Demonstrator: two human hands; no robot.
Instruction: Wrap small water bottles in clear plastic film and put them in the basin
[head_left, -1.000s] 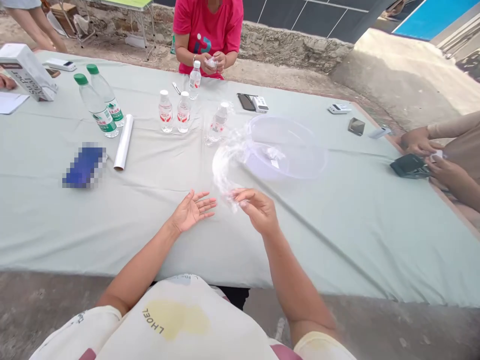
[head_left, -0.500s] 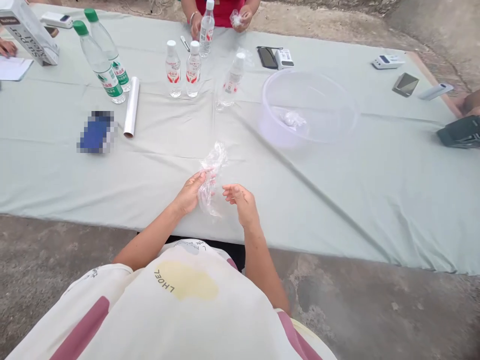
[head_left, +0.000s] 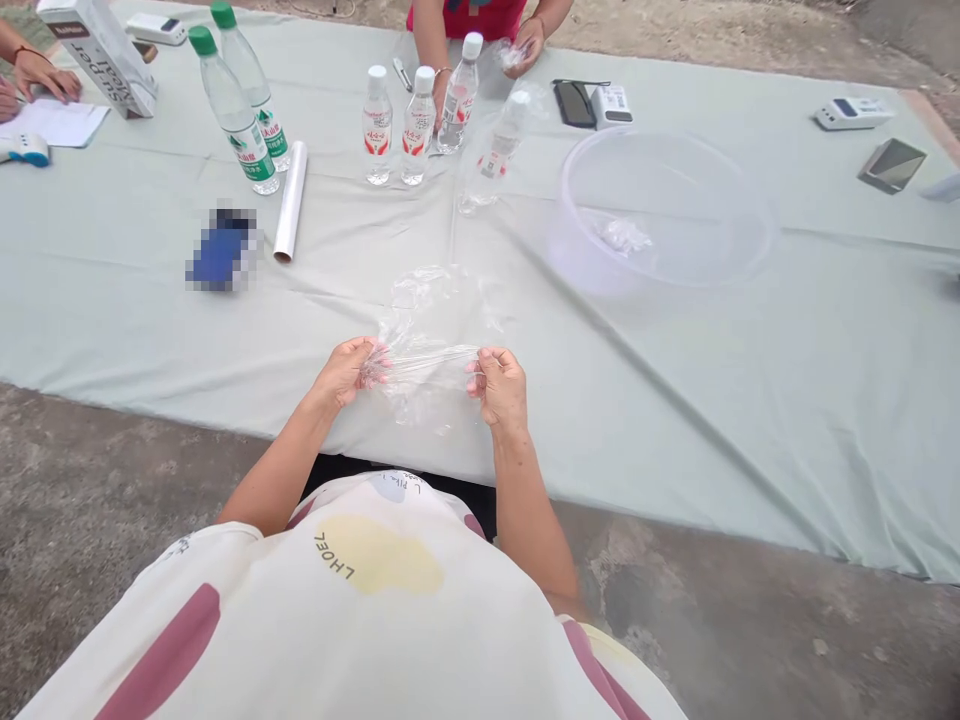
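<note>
A crumpled sheet of clear plastic film [head_left: 431,365] is stretched between my two hands, above the near edge of the table. My left hand [head_left: 346,370] is closed on its bunched left side. On the other side my right hand [head_left: 499,385] pinches the film between thumb and fingers. Thin folds run straight across from one hand to the other, and looser film spreads out beyond and below them. A roll of plastic film [head_left: 291,203] lies farther off to the left.
A translucent basin [head_left: 675,275] with crumpled film [head_left: 626,237] in it stands right of centre. Small water bottles [head_left: 377,130], one wrapped in film [head_left: 495,150], stand beyond my hands. Two green-capped bottles [head_left: 240,130] are at left. Across the table, a co-worker's hand [head_left: 529,45] holds film.
My right hand has taken hold of the film, and my hands have moved apart, pulling it wider. The view has shifted slightly left. The co-worker's bottle now stands nearer the other small bottles.
</note>
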